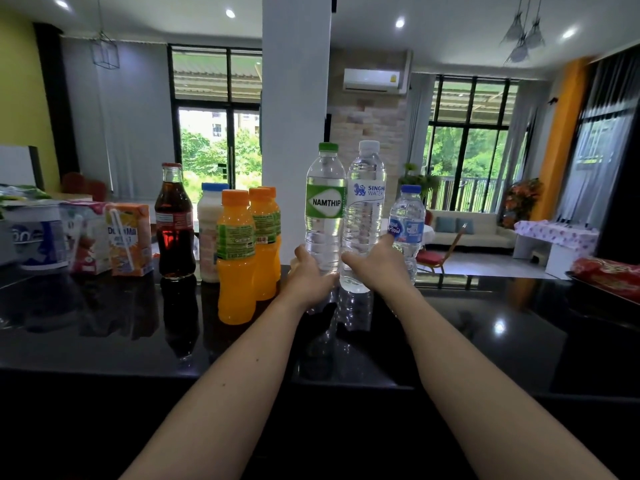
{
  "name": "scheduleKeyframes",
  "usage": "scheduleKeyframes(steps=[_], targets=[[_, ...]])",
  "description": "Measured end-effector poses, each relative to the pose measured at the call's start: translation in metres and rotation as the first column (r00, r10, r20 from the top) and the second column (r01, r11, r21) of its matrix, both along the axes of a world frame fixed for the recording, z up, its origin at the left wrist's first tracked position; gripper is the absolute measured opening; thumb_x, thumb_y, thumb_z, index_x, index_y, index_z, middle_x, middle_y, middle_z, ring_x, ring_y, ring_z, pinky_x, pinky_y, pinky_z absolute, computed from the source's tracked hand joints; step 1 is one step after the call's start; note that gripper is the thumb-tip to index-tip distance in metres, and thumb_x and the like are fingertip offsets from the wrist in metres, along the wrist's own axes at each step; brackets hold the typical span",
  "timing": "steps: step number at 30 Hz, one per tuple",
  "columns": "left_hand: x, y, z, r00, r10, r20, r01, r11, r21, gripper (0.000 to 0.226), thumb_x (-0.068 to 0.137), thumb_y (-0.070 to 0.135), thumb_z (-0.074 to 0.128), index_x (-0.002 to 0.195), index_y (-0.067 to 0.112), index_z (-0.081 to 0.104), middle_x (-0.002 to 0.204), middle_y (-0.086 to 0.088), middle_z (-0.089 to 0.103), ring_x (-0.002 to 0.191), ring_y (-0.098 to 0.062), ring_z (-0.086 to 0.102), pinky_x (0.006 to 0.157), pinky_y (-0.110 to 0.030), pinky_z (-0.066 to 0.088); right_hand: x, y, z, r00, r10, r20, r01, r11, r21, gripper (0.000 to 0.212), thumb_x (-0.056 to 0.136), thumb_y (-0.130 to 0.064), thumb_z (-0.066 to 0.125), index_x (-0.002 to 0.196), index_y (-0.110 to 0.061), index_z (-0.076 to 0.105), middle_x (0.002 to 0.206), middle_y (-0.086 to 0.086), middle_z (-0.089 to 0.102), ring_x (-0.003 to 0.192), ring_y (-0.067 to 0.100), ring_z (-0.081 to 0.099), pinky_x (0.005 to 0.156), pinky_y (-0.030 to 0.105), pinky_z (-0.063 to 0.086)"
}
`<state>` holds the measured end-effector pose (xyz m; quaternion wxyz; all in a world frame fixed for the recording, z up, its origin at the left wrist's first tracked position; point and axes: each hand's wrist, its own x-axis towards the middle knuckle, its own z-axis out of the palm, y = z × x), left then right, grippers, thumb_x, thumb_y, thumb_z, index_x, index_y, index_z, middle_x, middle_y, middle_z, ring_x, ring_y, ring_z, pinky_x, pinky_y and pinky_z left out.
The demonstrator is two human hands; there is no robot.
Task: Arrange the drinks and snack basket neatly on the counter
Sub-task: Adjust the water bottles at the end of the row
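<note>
Head view, frame centre: my left hand (308, 278) grips the NAMTHIP bottle (325, 202), and my right hand (375, 268) grips the SINGHA WATER bottle (366, 202). Fingers clamped round both bases, btls upright on table (104, 323). Drinks row at left appears lined up; water btls not yet released. Snack basket not identifiable.

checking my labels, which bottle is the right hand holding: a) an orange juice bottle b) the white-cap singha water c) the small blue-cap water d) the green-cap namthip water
B: the right hand wraps round the lower part of the Singha water bottle, while the left hand holds the Namthip bottle beside it.
</note>
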<state>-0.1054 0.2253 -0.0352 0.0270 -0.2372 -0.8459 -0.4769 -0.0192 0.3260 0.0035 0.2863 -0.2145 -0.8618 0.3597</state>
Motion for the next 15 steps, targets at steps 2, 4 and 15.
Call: scheduleKeyframes(steps=[2,4,15], targets=[[-0.0019,0.0003,-0.0026,0.999,0.026,-0.042,-0.026,1.000,-0.004,0.078,0.081,0.033,0.070,0.137,0.018,0.018,0.131,-0.012,0.049,0.113,-0.029,0.054,0.092,-0.043,0.050,0.0000,0.0001,0.0001,1.000,0.014,-0.015,-0.014,0.999,-0.042,0.082,0.085,-0.038,0.064,0.141,-0.002,0.017,0.133,0.014,0.052,0.096,0.025,0.053,0.075,0.029,0.037],[-0.0038,0.0008,-0.0030,0.997,0.044,-0.056,-0.045,0.999,-0.001,0.078,0.079,0.034,0.073,0.133,0.018,0.020,0.130,-0.013,0.049,0.112,-0.029,0.055,0.092,-0.045,0.050,0.0002,-0.0009,0.0004,0.999,0.036,-0.015,-0.037,0.998,-0.055,0.081,0.087,-0.036,0.062,0.142,-0.003,0.013,0.134,0.012,0.052,0.096,0.025,0.052,0.075,0.028,0.036],[-0.0008,0.0039,0.0044,0.998,0.018,0.052,-0.023,0.994,0.103,0.066,0.090,0.035,0.051,0.143,0.018,0.015,0.134,-0.015,0.046,0.112,-0.031,0.051,0.089,-0.043,0.047,0.0032,0.0000,0.0015,1.000,-0.024,-0.008,0.024,0.998,0.062,0.084,0.079,-0.049,0.072,0.137,-0.003,0.032,0.130,0.010,0.057,0.116,0.028,0.055,0.076,0.030,0.039]])
